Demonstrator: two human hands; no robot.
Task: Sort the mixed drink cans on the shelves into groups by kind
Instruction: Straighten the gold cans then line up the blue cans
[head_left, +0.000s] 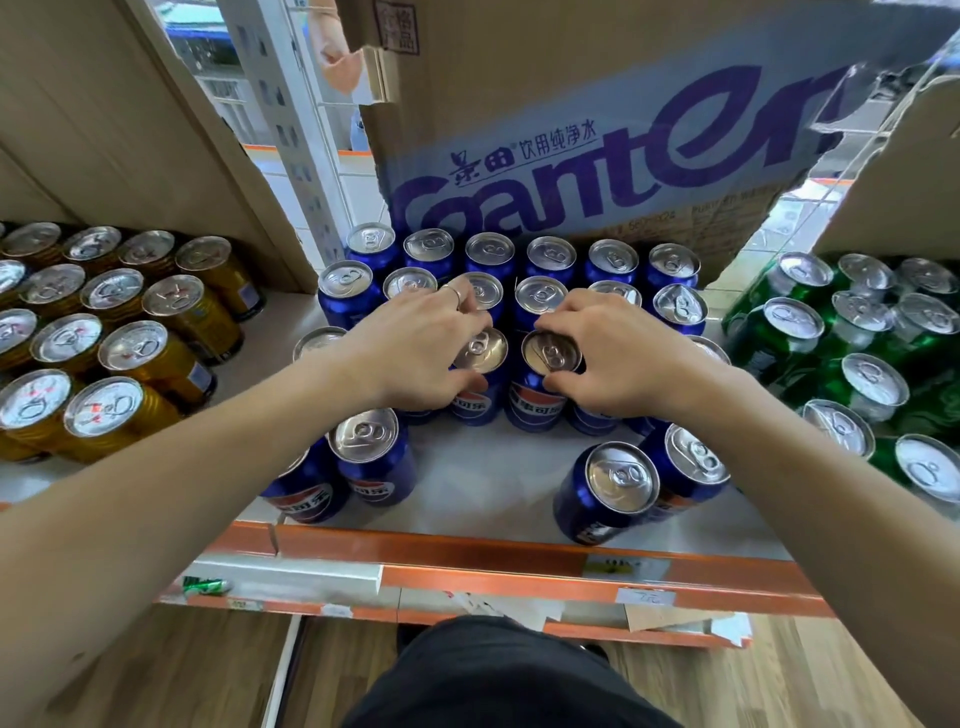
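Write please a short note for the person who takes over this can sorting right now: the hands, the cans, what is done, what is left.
Left hand grips a blue can by its top; right hand grips the neighbouring blue can.
Gold cans stand on the left, green cans on the right, blue rows in the middle under a cardboard box.
Done: the three kinds look separated.
Left: four loose blue cans at the front of the shelf probably need to join the rows.
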